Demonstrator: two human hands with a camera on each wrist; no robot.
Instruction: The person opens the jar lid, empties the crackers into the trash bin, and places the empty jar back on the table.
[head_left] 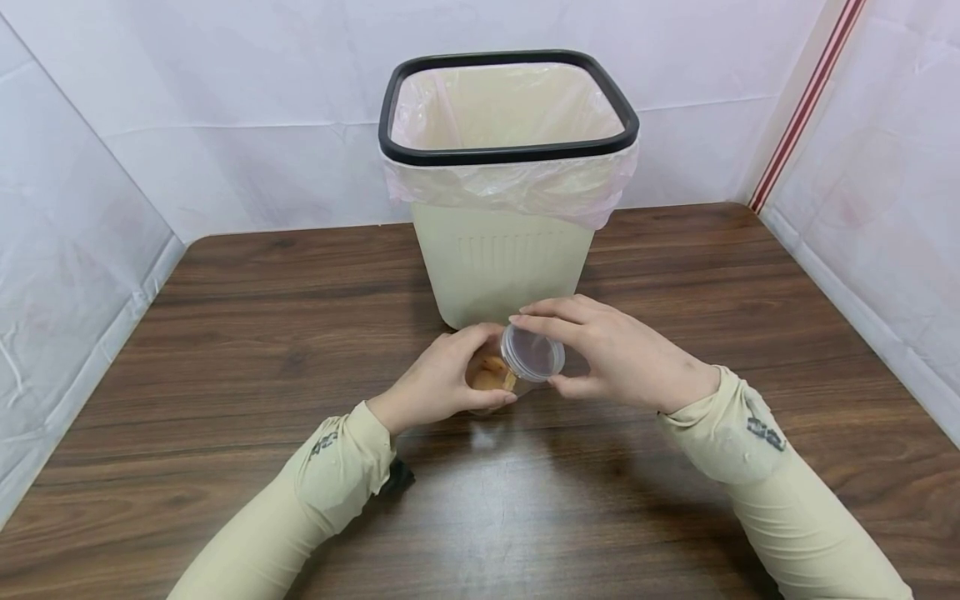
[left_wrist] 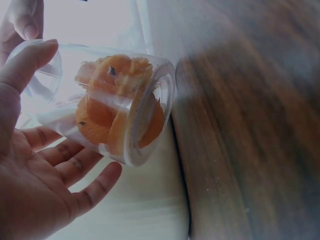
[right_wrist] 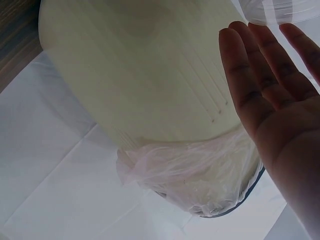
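Observation:
My left hand (head_left: 431, 383) grips a clear plastic jar (left_wrist: 65, 117), thumb on one side and fingers along the other. Inside the jar are pieces of orange peel (left_wrist: 107, 105) with small dark spots, gathered toward its bottom. In the left wrist view the jar's base is right at the table surface. My right hand (head_left: 630, 354) holds a clear round lid (head_left: 534, 354) by its rim between thumb and fingers. The lid is tilted beside the jar's mouth, and in the head view it overlaps part of the jar.
A cream trash bin (head_left: 502, 262) with a black rim (head_left: 517, 152) and a thin pinkish liner (head_left: 517, 187) stands just behind the hands. The brown wooden table (head_left: 225, 350) is bordered by white sheeting (head_left: 247, 167). A small black object (head_left: 399, 477) shows beneath the left sleeve.

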